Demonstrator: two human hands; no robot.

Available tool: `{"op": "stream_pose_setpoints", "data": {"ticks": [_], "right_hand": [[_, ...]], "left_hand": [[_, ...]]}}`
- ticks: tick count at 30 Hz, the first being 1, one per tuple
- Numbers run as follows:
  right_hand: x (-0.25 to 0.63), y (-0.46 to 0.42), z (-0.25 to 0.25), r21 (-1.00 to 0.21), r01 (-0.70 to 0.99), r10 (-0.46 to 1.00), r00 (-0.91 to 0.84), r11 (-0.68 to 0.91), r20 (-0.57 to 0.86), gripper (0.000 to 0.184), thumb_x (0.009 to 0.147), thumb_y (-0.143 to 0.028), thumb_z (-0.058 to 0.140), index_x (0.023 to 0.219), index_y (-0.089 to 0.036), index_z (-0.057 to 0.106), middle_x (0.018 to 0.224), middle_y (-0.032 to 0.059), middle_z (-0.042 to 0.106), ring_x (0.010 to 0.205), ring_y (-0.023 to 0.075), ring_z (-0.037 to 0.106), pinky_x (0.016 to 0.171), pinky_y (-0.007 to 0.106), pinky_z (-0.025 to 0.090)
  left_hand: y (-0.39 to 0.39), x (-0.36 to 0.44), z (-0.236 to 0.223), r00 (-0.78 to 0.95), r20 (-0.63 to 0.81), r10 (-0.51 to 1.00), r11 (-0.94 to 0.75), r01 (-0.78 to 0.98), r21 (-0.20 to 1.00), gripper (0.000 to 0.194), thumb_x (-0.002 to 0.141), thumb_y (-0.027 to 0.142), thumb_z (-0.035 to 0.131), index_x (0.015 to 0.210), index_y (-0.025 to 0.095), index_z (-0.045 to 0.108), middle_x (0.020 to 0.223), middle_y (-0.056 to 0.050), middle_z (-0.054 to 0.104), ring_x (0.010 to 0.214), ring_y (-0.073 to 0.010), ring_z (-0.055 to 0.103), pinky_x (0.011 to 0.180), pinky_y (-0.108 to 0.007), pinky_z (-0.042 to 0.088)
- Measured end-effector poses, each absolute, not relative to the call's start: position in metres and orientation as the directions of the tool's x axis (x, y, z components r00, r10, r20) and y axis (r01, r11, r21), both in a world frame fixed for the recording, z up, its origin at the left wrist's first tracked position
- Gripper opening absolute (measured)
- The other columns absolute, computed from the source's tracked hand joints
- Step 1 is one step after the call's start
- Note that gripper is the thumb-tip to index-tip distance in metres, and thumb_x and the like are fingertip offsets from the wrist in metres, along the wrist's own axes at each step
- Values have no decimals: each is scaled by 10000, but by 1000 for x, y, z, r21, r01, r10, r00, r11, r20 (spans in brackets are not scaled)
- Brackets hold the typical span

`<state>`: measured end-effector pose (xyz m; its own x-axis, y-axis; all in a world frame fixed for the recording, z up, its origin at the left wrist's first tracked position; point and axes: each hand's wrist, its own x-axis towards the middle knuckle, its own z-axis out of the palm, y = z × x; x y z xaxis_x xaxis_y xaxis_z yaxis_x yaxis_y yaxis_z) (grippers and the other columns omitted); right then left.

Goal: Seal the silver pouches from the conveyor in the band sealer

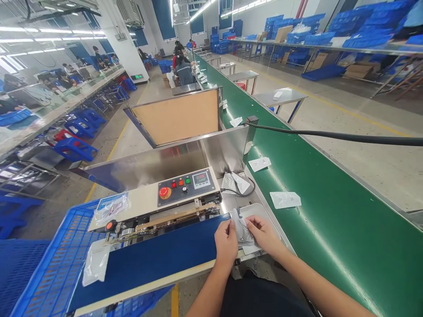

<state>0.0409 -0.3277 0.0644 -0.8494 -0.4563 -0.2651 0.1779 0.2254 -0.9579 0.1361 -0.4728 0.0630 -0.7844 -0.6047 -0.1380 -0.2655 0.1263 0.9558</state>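
Observation:
A small whitish plastic pouch (242, 230) is pinched between both of my hands at the right end of a sealing machine. My left hand (226, 240) is closed on its left edge, and my right hand (262, 232) grips its right side. What lies inside the pouch I cannot make out. Just under it is a pale metal tray (261, 211). Left of my hands runs the machine's blue belt (165, 251). Another pouch (96, 262) hangs over the belt's far left end.
A control panel (185, 187) with buttons tops the machine. Pouches (286, 200) ride on the green conveyor (324, 211) at the right. A blue crate (56, 264) stands below left. A steel partition (165, 160) rises behind, and a black cable (330, 135) crosses the conveyor. People sit farther back.

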Motion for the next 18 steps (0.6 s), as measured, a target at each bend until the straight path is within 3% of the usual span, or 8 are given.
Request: {"op": "stream_pose_setpoints", "data": {"ticks": [4, 8, 12, 16, 18], "right_hand": [[25, -340, 61, -933, 223, -284, -909, 282, -303, 552, 791, -746, 734, 797, -195, 757, 771, 66, 757, 685, 212, 627, 638, 319, 510], [11, -371, 57, -907, 336, -258, -880, 252, -398, 456, 762, -634, 768, 740, -181, 722, 667, 29, 691, 587, 167, 558, 539, 280, 440], [13, -403, 54, -886, 384, -320, -832, 260, -454, 432, 737, -589, 803, 655, -185, 673, 573, -7, 624, 537, 131, 514, 519, 258, 448], [26, -423, 64, -856, 476, -450, -731, 204, -514, 381, 754, -532, 845, 664, -188, 707, 662, 41, 717, 639, 188, 649, 673, 343, 593], [24, -419, 74, -854, 485, -469, -720, 188, -512, 349, 787, -514, 834, 709, -186, 746, 760, 76, 766, 725, 228, 705, 751, 386, 613]], "left_hand": [[-485, 131, 49, -644, -336, -687, -145, -332, 932, 464, 893, 593, 700, 883, 155, 853, 878, -112, 816, 861, -294, 731, 784, -368, 564], [-502, 123, 39, -551, -457, -698, -379, -258, 889, 524, 735, 630, 833, 860, 122, 852, 803, -110, 791, 759, -268, 718, 710, -361, 559], [-522, 133, 40, -499, -481, -721, -424, -233, 875, 600, 698, 666, 837, 894, 99, 849, 780, -109, 774, 711, -241, 698, 675, -351, 543], [-544, 159, 41, -453, -475, -755, -424, -216, 880, 590, 686, 632, 863, 943, 102, 851, 881, -129, 804, 815, -271, 729, 723, -359, 558], [-556, 174, 39, -415, -469, -780, -407, -233, 883, 570, 707, 595, 867, 999, 106, 852, 954, -148, 821, 892, -302, 752, 757, -373, 576]]}}
